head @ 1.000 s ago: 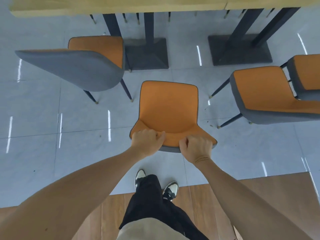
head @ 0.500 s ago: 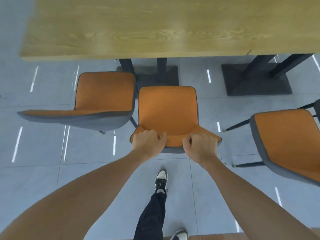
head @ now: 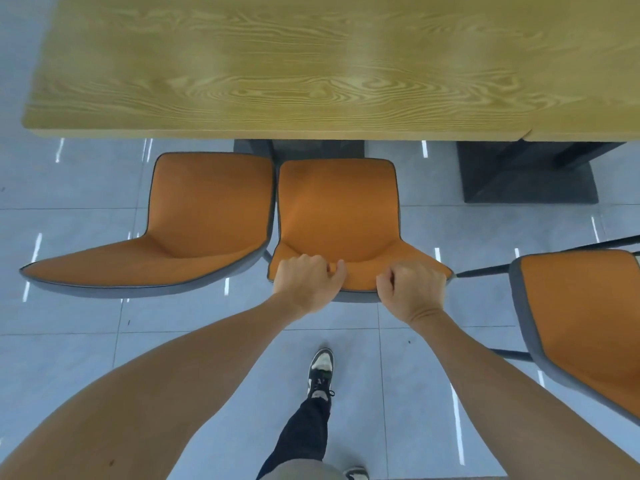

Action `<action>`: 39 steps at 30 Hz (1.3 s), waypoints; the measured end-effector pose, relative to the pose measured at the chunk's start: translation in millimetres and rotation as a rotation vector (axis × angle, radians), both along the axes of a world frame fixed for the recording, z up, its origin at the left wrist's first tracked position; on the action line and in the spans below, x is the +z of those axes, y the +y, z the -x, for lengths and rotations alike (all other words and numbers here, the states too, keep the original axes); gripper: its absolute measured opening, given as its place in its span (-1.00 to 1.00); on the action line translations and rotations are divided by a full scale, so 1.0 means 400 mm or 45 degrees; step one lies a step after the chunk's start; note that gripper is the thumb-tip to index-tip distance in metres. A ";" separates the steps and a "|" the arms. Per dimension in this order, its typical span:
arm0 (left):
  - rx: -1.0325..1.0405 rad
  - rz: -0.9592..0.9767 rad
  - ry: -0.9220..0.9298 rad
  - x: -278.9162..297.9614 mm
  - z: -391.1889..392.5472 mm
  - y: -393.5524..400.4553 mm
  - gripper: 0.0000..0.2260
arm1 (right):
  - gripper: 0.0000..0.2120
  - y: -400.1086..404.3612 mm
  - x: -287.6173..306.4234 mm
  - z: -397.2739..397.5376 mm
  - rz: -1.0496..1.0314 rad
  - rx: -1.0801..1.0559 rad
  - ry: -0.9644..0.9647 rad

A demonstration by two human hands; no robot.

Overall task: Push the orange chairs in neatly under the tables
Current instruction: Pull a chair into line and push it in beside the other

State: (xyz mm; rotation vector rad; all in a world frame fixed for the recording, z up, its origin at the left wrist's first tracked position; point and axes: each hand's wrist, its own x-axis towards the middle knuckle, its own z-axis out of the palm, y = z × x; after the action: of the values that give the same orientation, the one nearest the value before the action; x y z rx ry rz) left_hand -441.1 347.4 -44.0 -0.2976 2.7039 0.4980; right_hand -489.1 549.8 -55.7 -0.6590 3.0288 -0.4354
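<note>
The middle orange chair [head: 337,209] with a grey shell faces the wooden table [head: 277,71]; its seat front lies just short of the table's near edge. My left hand [head: 306,282] and my right hand [head: 412,289] both grip the top of its backrest. A second orange chair [head: 204,209] stands right beside it on the left, almost touching, its backrest swung out to the left. A third orange chair [head: 581,323] stands apart at the right, farther from the table.
Dark table pedestals [head: 530,171] stand on the grey tiled floor under the tabletop. A second tabletop [head: 588,126] adjoins at the right. My leg and black-and-white shoe [head: 320,372] are on the floor behind the middle chair.
The middle chair has moved forward toward the table with both hands on its backrest, and I have stepped forward. It now sits beside the left chair.
</note>
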 end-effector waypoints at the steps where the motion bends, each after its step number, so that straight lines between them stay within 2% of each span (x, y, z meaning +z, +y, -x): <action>1: -0.004 0.003 0.006 0.001 0.007 -0.001 -0.38 | -0.65 -0.001 -0.002 0.007 0.005 0.001 0.013; 8: -0.035 0.086 0.010 0.010 0.031 -0.047 -0.45 | -0.65 -0.047 -0.014 0.017 0.035 -0.019 0.033; 13: -0.059 0.110 -0.008 0.010 0.035 -0.052 -0.45 | -0.66 -0.048 -0.012 0.024 0.015 -0.012 -0.058; 19: -0.056 0.104 -0.031 0.007 0.038 -0.053 -0.45 | -0.69 -0.056 0.023 0.050 -0.161 0.031 -0.342; 24: -0.067 0.102 -0.088 0.013 0.026 -0.030 -0.61 | -0.64 -0.013 0.064 0.043 -0.077 0.059 -0.582; 26: -0.134 0.134 -0.143 0.026 0.026 -0.004 -0.64 | -0.64 0.043 0.072 0.027 0.005 0.045 -0.566; 28: -0.164 0.158 -0.165 0.047 0.021 0.045 -0.56 | -0.69 0.126 0.077 -0.005 0.036 0.066 -0.477; 31: -0.208 0.239 -0.119 0.066 0.006 0.157 -0.50 | -0.50 0.259 0.106 -0.055 -0.080 0.109 -0.537; 34: -0.250 0.352 -0.115 0.095 -0.017 0.307 -0.32 | -0.50 0.414 0.136 -0.114 -0.130 -0.106 -0.729; 36: -0.262 0.405 -0.127 0.120 -0.027 0.406 -0.21 | -0.51 0.535 0.159 -0.160 -0.059 -0.212 -0.714; 37: -0.244 0.382 -0.144 0.128 -0.030 0.451 -0.17 | -0.52 0.598 0.180 -0.178 -0.060 -0.251 -0.690; 39: -0.268 0.185 -0.225 0.151 -0.039 0.541 -0.16 | -0.55 0.725 0.220 -0.210 -0.092 -0.305 -0.666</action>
State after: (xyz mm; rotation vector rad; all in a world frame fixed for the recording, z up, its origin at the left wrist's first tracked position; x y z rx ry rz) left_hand -425.4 563.8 16.3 -0.0878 2.5642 0.2048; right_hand -405.3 839.7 32.2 -0.1400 2.6066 -0.4197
